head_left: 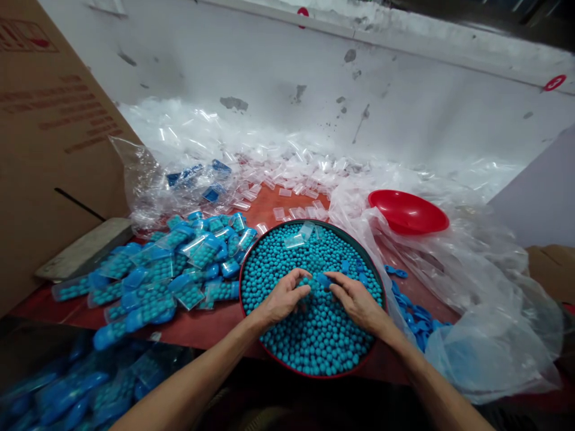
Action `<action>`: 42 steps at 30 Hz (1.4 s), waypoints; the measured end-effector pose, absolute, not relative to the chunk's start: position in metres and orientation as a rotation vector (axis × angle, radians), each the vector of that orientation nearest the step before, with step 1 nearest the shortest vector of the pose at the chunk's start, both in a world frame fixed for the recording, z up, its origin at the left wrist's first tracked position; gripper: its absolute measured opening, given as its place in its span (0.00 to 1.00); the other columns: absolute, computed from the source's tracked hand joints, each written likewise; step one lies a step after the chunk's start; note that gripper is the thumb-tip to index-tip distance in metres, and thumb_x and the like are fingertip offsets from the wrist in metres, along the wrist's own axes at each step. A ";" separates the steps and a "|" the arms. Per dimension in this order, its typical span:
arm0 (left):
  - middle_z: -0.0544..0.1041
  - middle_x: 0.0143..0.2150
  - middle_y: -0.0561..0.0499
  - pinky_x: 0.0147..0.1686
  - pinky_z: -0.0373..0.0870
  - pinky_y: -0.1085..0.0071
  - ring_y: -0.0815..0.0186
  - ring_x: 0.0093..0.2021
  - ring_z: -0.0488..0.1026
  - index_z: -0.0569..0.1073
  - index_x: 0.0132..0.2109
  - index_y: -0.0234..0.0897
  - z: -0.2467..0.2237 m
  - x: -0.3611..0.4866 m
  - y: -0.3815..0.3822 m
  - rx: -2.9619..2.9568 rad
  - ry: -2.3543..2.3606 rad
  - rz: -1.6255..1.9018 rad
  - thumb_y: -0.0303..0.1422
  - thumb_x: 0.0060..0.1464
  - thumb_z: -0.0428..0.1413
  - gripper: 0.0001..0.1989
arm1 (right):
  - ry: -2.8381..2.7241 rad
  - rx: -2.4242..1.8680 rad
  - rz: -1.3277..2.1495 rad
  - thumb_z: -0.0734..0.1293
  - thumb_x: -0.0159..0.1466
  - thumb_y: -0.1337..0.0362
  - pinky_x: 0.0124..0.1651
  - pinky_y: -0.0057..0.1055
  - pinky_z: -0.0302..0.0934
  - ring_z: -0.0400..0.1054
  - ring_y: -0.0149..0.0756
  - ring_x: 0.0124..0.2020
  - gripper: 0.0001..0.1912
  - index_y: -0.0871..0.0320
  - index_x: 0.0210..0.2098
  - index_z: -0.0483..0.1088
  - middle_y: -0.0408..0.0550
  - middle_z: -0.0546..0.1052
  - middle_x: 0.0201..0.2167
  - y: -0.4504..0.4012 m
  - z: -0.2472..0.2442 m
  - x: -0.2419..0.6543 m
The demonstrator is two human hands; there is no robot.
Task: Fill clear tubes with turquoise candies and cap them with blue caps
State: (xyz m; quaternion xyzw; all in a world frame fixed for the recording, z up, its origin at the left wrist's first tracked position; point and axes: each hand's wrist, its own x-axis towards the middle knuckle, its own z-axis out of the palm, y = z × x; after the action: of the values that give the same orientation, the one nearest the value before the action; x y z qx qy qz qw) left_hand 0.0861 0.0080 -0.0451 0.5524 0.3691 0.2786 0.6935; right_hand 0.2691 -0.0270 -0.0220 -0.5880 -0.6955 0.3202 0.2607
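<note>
Both my hands are over a round tub (pixel 324 375) filled with small blue balls (pixel 314 350). My left hand (pixel 284 297) is closed on a small clear case with blue balls in it; the fingers partly hide the case. Between the fingertips of my right hand (pixel 356 300) is a blue cap (pixel 322 280), close beside the open end of the case. I cannot tell whether cap and case touch. A few clear pieces (pixel 295 240) and blue caps (pixel 359 267) lie on the balls.
Filled, blue-capped cases (pixel 153 281) are heaped to the left, with more below the table edge. Loose blue caps (pixel 415 317) lie right of the tub beside clear plastic bags (pixel 485 341). Behind are a red bowl (pixel 408 212), scattered clear pieces (pixel 285 191) and a cardboard box (pixel 54 137).
</note>
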 end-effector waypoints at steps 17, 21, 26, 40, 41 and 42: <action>0.63 0.24 0.58 0.14 0.56 0.82 0.79 0.16 0.60 0.59 0.48 0.35 -0.039 0.093 -0.001 1.229 0.808 0.650 0.31 0.50 0.49 0.16 | -1.144 -1.437 1.235 0.63 0.54 0.54 0.23 0.26 0.61 0.66 0.29 0.21 0.18 0.60 0.35 0.72 0.44 0.74 0.24 -0.027 -0.028 0.249; 0.66 0.30 0.56 0.15 0.58 0.81 0.80 0.17 0.59 0.60 0.48 0.36 -0.038 0.092 -0.002 1.217 0.797 0.661 0.32 0.49 0.50 0.17 | -1.271 -1.540 1.155 0.63 0.55 0.54 0.21 0.24 0.58 0.63 0.29 0.20 0.16 0.60 0.33 0.73 0.41 0.71 0.19 -0.030 -0.035 0.247; 0.66 0.30 0.56 0.15 0.56 0.81 0.79 0.17 0.59 0.58 0.52 0.38 -0.038 0.092 -0.004 1.189 0.844 0.650 0.31 0.47 0.52 0.23 | -1.378 -1.569 1.046 0.61 0.56 0.55 0.25 0.25 0.59 0.64 0.30 0.22 0.15 0.60 0.29 0.73 0.42 0.71 0.19 -0.032 -0.037 0.244; 0.62 0.25 0.58 0.12 0.53 0.83 0.80 0.15 0.57 0.62 0.44 0.37 -0.041 0.089 -0.002 1.174 0.891 0.723 0.32 0.47 0.52 0.15 | -1.890 -1.395 0.594 0.55 0.61 0.67 0.42 0.33 0.61 0.65 0.35 0.37 0.15 0.59 0.46 0.65 0.51 0.71 0.34 -0.044 -0.041 0.238; 0.62 0.24 0.58 0.12 0.54 0.83 0.80 0.15 0.58 0.61 0.45 0.38 -0.040 0.089 -0.002 1.164 0.888 0.711 0.33 0.48 0.51 0.16 | -1.858 -1.382 0.694 0.57 0.60 0.67 0.43 0.33 0.61 0.65 0.35 0.38 0.16 0.58 0.47 0.65 0.50 0.71 0.37 -0.042 -0.038 0.242; 0.62 0.24 0.59 0.12 0.54 0.83 0.79 0.14 0.58 0.60 0.45 0.38 -0.038 0.089 -0.002 1.158 0.879 0.684 0.34 0.48 0.51 0.16 | -1.815 -1.375 0.827 0.58 0.59 0.66 0.42 0.33 0.62 0.66 0.34 0.37 0.16 0.57 0.47 0.65 0.49 0.71 0.38 -0.040 -0.034 0.246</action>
State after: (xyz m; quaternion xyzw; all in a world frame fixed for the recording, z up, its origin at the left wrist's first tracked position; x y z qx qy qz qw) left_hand 0.0888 -0.0017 -0.0382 0.5185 0.3938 0.3066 0.6943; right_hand 0.2461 -0.0405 -0.0336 -0.5314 -0.7013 0.3197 0.3517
